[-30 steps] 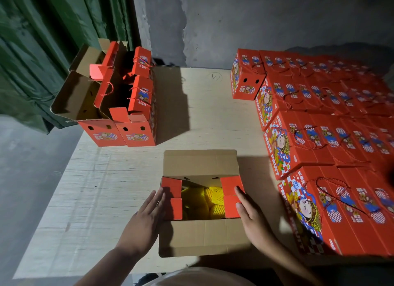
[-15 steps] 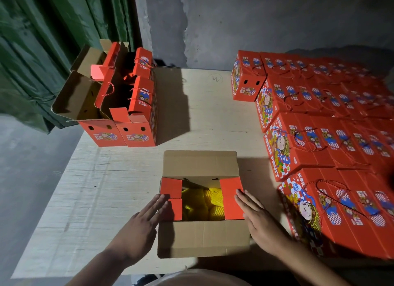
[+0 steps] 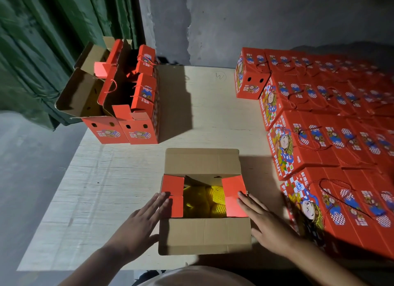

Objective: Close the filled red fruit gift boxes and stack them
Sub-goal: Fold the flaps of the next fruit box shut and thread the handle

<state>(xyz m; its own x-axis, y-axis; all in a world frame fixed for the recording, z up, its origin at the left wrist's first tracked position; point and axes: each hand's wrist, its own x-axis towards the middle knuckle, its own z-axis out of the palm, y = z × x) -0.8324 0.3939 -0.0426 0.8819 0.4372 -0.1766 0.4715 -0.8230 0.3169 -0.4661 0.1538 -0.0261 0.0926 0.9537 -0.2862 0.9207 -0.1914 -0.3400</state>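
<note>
The box [image 3: 204,202] sits right in front of me near the table's [image 3: 119,179] six o'clock edge, top open, yellow netted fruit [image 3: 211,198] showing in the middle. My left hand [image 3: 140,226] lies flat with fingers straight, fingertips [image 3: 164,197] pressing the left red side flaps [image 3: 173,195] inward from nine o'clock; my right hand [image 3: 266,223] is flat too, gripping nothing, fingertips on the right red flaps [image 3: 233,195] at three o'clock. Both side pairs look nearly level, so I judge the job now is to hold them down evenly and keep them square to the walls so the long flaps can close over. The far flap [image 3: 201,160] stands out toward twelve, the near flap [image 3: 204,235] hangs toward me at six. I'd press close to the fold lines, not the flap tips, so the card doesn't buckle onto the fruit. Room: wide bare table from nine round to twelve, good space to swing the far flap. At three o'clock the closed boxes [image 3: 332,140] stand close beside my right hand, so that elbow has little room. The open boxes [image 3: 128,106] at eleven are well apart. The near flap overhangs close to the table edge, so I'd not pull the box further toward me.
</note>
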